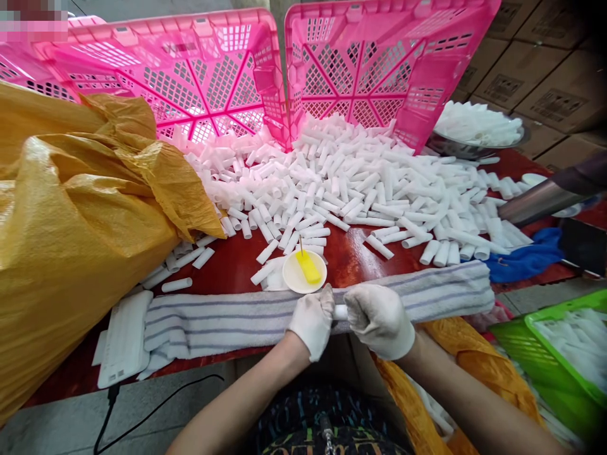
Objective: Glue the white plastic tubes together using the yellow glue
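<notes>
Both hands wear white gloves and meet over the front edge of a red table. My left hand (pixel 313 321) is closed on one end of a short white tube (pixel 340 312). The other end of that tube sits in my right hand (pixel 379 321), its fingers curled round it. Only the tube's middle shows between the gloves. Under the hands lies a grey-and-white striped towel (pixel 213 322). Just beyond them is a small white dish (pixel 290 278) with a yellow block (pixel 309 268) in it, and a thin stick stands up from the block.
A large heap of white tubes (pixel 360 170) spreads from two tipped pink crates (pixel 342 104). A yellow sack (pixel 85 253) bulges at left beside a white power bank (pixel 124 341) with a cable. At right are a metal bowl (pixel 455 146), a green basket (pixel 526 354) and a blue cloth (pixel 521 259).
</notes>
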`<state>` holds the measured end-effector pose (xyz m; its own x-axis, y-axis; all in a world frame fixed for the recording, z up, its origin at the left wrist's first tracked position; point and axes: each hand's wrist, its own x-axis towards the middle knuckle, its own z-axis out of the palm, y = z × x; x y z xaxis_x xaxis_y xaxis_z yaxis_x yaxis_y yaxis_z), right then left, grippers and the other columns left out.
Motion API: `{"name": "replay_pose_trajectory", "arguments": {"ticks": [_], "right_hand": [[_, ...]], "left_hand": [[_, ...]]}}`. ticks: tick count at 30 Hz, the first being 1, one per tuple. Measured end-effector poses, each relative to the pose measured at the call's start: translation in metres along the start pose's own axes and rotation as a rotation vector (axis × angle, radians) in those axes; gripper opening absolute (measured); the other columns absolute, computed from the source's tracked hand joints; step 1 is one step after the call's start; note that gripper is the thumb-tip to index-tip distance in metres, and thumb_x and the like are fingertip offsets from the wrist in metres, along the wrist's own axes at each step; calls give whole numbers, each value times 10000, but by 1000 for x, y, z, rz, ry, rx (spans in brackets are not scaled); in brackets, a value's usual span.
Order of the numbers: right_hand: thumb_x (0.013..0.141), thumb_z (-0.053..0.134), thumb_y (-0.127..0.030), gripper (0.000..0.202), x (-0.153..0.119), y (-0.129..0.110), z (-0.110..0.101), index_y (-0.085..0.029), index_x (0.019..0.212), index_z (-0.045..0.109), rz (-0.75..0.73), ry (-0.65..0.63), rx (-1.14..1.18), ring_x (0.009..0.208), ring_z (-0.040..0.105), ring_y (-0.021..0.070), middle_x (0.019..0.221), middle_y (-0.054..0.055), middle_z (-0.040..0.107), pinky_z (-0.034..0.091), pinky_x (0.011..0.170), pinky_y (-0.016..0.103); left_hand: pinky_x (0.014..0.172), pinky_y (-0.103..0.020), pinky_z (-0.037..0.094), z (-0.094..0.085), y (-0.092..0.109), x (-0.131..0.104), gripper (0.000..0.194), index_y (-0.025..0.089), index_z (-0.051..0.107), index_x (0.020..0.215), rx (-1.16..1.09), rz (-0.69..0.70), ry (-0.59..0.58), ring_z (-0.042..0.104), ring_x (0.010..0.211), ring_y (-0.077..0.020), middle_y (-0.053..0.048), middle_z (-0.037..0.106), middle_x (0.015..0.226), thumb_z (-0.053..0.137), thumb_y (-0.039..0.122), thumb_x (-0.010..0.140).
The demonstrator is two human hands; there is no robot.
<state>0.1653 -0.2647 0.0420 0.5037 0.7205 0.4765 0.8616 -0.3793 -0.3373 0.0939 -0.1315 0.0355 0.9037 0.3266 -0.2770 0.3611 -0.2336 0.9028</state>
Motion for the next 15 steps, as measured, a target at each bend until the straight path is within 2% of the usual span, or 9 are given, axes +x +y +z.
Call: {"name": "replay_pose_trajectory", "arguments": {"ticks": [2, 3, 5, 7, 8, 9, 10, 13, 15], "right_hand": [[925, 385, -224, 322, -4, -3, -1, -201, 629, 509, 176, 92, 50, 467, 483, 118, 527, 9, 537, 335, 501, 259], [936, 372, -220, 326, -7, -3, -4, -202, 636, 499, 240, 115, 64, 455, 483, 116, 517, 4, 528, 339, 493, 255], [933, 367, -213, 326, -12, -2, -14, -207, 634, 496, 207, 125, 36, 451, 497, 127, 512, 8, 531, 349, 493, 261], [907, 389, -217, 316, -16, -2, -24, -213, 619, 519, 31, 128, -41, 475, 522, 150, 527, 25, 558, 364, 513, 281], [896, 399, -219, 315, -17, -3, -27, -215, 609, 528, -24, 138, -76, 479, 527, 158, 530, 31, 568, 367, 517, 289], [893, 402, -221, 316, -18, -5, -29, -214, 608, 537, -15, 157, -91, 477, 530, 160, 534, 34, 577, 369, 513, 291], [901, 398, -225, 319, -18, -7, -28, -211, 618, 547, 59, 182, -82, 474, 534, 158, 538, 34, 585, 373, 505, 287], [946, 351, -281, 367, -20, -14, -19, -202, 659, 565, 473, 224, 59, 470, 558, 153, 546, 32, 601, 397, 471, 269], [950, 347, -354, 399, -27, -9, -19, -205, 656, 571, 642, 181, 186, 462, 559, 157, 539, 33, 595, 413, 448, 267]], "left_hand": [[620, -305, 357, 8, 6, -6, 416, 209, 506, 584, 86, 12, 150, 477, 566, -174, -55, 547, 586, 354, 427, 904], [608, -306, 342, 11, 9, -9, 423, 210, 514, 594, 113, 19, 171, 471, 561, -174, -58, 548, 592, 339, 431, 910], [570, -301, 313, 12, 14, -13, 443, 211, 511, 591, 97, 37, 68, 450, 533, -164, -52, 537, 582, 324, 446, 916], [536, -295, 297, 11, 19, -15, 474, 211, 489, 557, 29, 27, -115, 435, 501, -155, -43, 517, 546, 318, 467, 918], [525, -294, 294, 11, 21, -16, 488, 210, 480, 543, 12, 13, -167, 433, 489, -154, -42, 510, 532, 320, 479, 917], [523, -295, 297, 12, 23, -17, 498, 210, 485, 539, 23, -2, -165, 439, 488, -158, -46, 516, 529, 321, 487, 918], [528, -299, 304, 14, 24, -19, 504, 209, 503, 545, 60, -13, -107, 452, 495, -164, -55, 531, 536, 320, 491, 921], [592, -311, 355, 26, 25, -24, 482, 205, 613, 641, 225, 80, 124, 527, 575, -191, -101, 615, 628, 314, 441, 937], [655, -318, 399, 33, 22, -27, 439, 208, 670, 737, 291, 219, 110, 580, 646, -207, -117, 658, 703, 340, 413, 940]]}}
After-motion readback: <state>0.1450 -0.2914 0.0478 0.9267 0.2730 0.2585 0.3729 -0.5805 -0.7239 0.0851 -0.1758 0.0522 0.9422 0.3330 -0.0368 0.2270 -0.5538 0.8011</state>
